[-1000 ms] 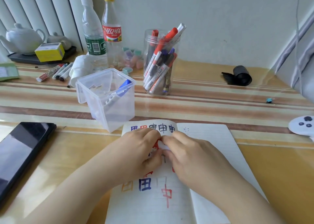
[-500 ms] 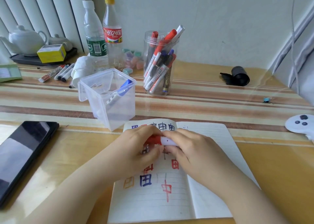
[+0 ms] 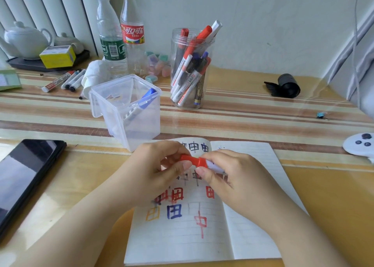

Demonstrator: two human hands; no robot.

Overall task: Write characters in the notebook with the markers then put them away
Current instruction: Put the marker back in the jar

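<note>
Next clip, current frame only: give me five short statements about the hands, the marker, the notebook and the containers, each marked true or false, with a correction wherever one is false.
1. Both hands hold the red marker above the open notebook. True.
2. The square plastic box holds a red-capped marker. False: the marker in it has a blue cap.
3. The left hand grips the marker's cap end, the right hand its white barrel. True.
4. The round jar is empty. False: it holds several markers.
5. The phone lies right of the notebook. False: it lies to the left.
</note>
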